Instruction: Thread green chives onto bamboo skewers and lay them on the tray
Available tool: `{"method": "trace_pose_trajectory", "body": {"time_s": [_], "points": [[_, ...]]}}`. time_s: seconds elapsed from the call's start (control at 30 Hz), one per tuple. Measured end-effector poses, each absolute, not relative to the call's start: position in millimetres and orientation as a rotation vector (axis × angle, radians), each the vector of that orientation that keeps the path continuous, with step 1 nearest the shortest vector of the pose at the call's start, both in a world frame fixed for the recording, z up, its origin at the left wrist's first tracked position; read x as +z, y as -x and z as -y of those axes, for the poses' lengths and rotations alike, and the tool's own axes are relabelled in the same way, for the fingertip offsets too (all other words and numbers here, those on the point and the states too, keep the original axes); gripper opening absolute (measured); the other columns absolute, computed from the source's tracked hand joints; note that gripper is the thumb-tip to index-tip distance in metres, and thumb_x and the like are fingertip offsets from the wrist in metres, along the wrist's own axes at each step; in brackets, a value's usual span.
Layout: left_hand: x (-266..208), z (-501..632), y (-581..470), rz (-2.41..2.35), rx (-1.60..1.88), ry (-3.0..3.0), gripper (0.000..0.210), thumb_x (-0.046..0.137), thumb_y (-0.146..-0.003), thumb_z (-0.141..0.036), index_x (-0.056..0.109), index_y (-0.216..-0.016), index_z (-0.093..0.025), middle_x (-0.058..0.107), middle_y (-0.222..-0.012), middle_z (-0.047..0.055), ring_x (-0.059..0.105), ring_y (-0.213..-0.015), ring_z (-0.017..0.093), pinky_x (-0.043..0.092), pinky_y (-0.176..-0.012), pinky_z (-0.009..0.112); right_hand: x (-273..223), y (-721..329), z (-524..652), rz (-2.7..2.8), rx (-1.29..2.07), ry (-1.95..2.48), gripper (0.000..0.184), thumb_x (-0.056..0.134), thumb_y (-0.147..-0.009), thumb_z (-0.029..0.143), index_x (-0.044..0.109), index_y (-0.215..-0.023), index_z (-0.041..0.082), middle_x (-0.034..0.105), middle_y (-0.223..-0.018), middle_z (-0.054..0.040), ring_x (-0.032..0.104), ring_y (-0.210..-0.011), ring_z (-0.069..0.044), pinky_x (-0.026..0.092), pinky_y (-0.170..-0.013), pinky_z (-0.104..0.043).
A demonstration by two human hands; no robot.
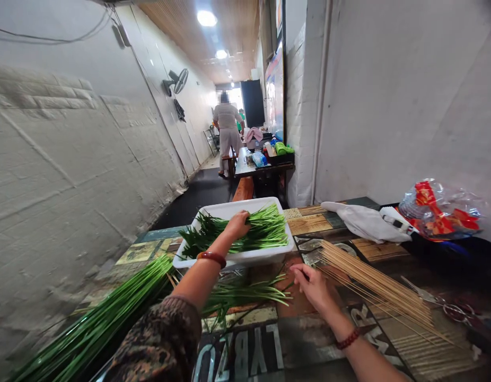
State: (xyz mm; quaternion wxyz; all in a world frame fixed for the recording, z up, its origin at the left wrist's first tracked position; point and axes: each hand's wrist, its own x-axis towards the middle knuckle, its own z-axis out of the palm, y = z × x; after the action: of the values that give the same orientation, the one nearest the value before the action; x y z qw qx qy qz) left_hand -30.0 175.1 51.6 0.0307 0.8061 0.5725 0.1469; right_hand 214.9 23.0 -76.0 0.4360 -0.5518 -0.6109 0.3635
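A white plastic tray (233, 259) holds a heap of garlic chives (267, 225), pale ends to the right and dark leaf tips to the left. My left hand (237, 225) reaches into it from above, fingers curled down on the chives; the fingertips are partly hidden. In front of the tray, a smaller loose bunch of chives (245, 294) lies on the table. My right hand (312, 284) hovers just right of that bunch, thumb and fingers closed together. Whether something thin is pinched there I cannot make out. Wooden skewers (376, 281) lie beside it in a pile.
A large bundle of long chives (106, 313) lies at the left table edge. To the right are scissors (448, 305), a white cloth (357, 220) and a clear plastic bag with red print (440, 209). Another person (228, 124) stands farther back near a second table (245, 164).
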Motion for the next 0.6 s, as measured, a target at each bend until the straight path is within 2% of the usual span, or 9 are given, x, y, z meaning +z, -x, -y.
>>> {"method": "trace_pose_trajectory", "body": {"time_s": [0.13, 0.27, 0.37, 0.4, 0.53, 0.6], "points": [[66.7, -163.7, 48.0, -1.724, 0.606, -2.395, 0.022, 0.056, -0.073, -0.014, 0.067, -0.092, -0.015, 0.068, -0.084, 0.004, 0.061, -0.08, 0.018, 0.049, -0.079, 0.029, -68.2, -217.6, -19.2, 1.448, 0.867, 1.341, 0.046, 0.043, -0.088, 0.054, 0.067, -0.102, 0.018, 0.067, -0.07, -0.0034, 0.059, -0.053, -0.016, 0.046, -0.053, -0.027], [82.2, -148.7, 62.7, -1.666, 0.783, -2.342, 0.029, 0.052, -0.076, -0.013, 0.065, -0.102, -0.015, 0.07, -0.091, 0.003, 0.061, -0.086, 0.017, 0.048, -0.083, 0.027, -31.3, -212.1, -17.3, 1.481, 0.744, 1.227, 0.045, 0.047, -0.088, 0.053, 0.067, -0.107, 0.018, 0.071, -0.091, -0.0106, 0.066, -0.078, -0.022, 0.053, -0.069, -0.032], [89.3, -138.2, 66.7, -1.612, 0.853, -2.316, 0.03, 0.048, -0.08, -0.015, 0.064, -0.105, -0.012, 0.071, -0.094, 0.004, 0.062, -0.089, 0.016, 0.049, -0.083, 0.026, 9.7, -195.1, -26.7, 1.549, 0.639, 1.096, 0.036, 0.052, -0.088, 0.044, 0.067, -0.108, 0.02, 0.07, -0.104, -0.0113, 0.066, -0.091, -0.023, 0.052, -0.082, -0.036], [90.6, -134.9, 66.6, -1.592, 0.865, -2.313, 0.03, 0.047, -0.081, -0.015, 0.064, -0.105, -0.012, 0.071, -0.095, 0.005, 0.062, -0.089, 0.016, 0.049, -0.082, 0.026, 22.3, -186.6, -32.7, 1.577, 0.643, 1.051, 0.036, 0.053, -0.087, 0.04, 0.065, -0.114, 0.019, 0.069, -0.107, -0.0113, 0.065, -0.094, -0.022, 0.051, -0.086, -0.037], [92.2, -120.6, 60.4, -1.528, 0.888, -2.325, 0.029, 0.048, -0.08, -0.014, 0.064, -0.103, -0.012, 0.071, -0.094, 0.005, 0.062, -0.086, 0.017, 0.05, -0.082, 0.028, 54.8, -142.6, -63.2, 1.549, 0.849, 0.981, 0.059, 0.064, -0.077, 0.035, 0.051, -0.132, 0.018, 0.06, -0.126, -0.0128, 0.064, -0.094, -0.02, 0.055, -0.078, -0.034], [92.3, -111.8, 54.8, -1.516, 0.89, -2.338, 0.028, 0.052, -0.077, -0.013, 0.065, -0.102, -0.015, 0.07, -0.094, 0.005, 0.062, -0.088, 0.019, 0.049, -0.084, 0.031, 60.9, -119.3, -74.0, 1.522, 0.958, 0.93, 0.07, 0.074, -0.067, 0.034, 0.051, -0.13, 0.018, 0.061, -0.124, -0.0114, 0.063, -0.101, -0.022, 0.055, -0.08, -0.035]]}}
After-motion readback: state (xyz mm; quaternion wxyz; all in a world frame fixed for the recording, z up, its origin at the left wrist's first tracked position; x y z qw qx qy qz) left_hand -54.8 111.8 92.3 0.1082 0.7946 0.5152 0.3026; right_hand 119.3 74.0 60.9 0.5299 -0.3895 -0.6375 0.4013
